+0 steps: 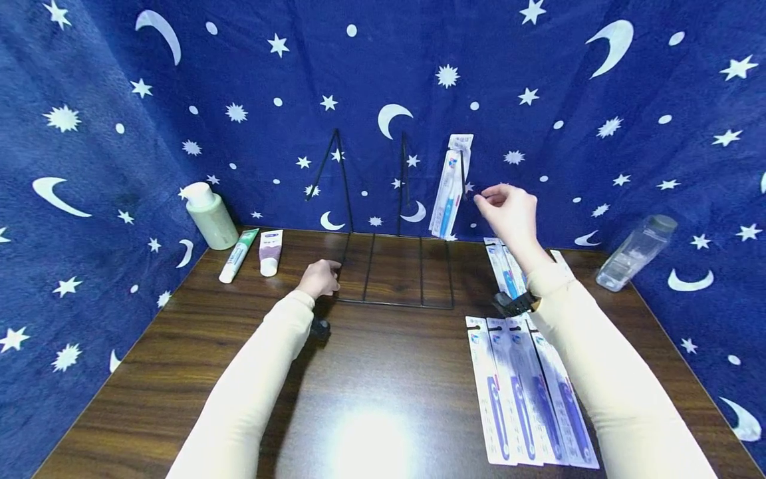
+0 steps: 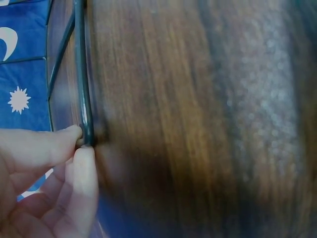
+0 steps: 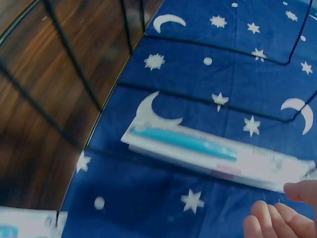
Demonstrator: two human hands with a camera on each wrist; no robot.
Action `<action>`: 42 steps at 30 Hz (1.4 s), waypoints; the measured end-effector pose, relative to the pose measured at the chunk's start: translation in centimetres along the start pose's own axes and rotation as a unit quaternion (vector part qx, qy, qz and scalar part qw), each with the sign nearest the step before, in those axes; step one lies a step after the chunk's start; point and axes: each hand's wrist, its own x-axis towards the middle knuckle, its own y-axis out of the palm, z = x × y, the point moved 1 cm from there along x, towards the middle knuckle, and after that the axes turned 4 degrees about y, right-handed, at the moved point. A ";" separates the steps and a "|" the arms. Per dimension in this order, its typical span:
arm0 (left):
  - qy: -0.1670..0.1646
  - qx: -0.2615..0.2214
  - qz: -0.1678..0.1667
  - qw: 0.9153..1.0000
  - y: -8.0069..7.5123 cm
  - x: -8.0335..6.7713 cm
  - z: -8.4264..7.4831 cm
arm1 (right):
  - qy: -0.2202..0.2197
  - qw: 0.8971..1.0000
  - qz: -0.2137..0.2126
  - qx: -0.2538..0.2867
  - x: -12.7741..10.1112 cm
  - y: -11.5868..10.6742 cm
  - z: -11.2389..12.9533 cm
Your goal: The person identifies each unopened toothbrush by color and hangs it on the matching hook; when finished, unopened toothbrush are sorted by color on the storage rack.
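A black wire display rack (image 1: 395,305) stands on the table with its prongs raised at the back. My left hand (image 1: 320,278) pinches the rack's front left corner; in the left wrist view, thumb and fingertips (image 2: 85,161) meet at the dark rod (image 2: 83,74). From the right prong hangs packaged toothbrushes (image 1: 449,193), blue-handled, at least two layered together in the right wrist view. Just right of them is my right hand (image 1: 509,213), fingers loosely bent, apart from the packs and with nothing visible in it. Below that arm lie more blue toothbrush packs (image 1: 498,263), partly hidden.
Several purple toothbrush packs (image 1: 514,392) lie side by side at front right. A clear bottle (image 1: 637,253) stands at the right edge. At the left back are a green pump bottle (image 1: 212,216), a green-white tube (image 1: 239,256) and a purple-white tube (image 1: 270,253). Blue starry cloth surrounds the table.
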 end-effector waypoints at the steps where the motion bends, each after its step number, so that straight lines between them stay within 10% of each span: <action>1: 0.002 -0.001 0.001 1.000 0.0 0.0 0.0 | 0.001 1.000 0.002 -0.004 -0.1 -0.4 -0.4; 10: 0.003 -0.019 0.002 1.000 0.0 0.1 0.1 | -0.002 0.998 0.028 -0.049 -1.2 -3.0 -4.9; 23: 0.000 -0.003 0.002 1.000 -0.3 0.0 0.0 | 0.009 0.989 0.101 -0.106 -2.2 -0.5 -13.3; 42: 0.006 -0.026 -0.001 1.000 0.3 -0.2 0.2 | 0.090 0.970 0.173 -0.147 -1.9 4.5 -16.5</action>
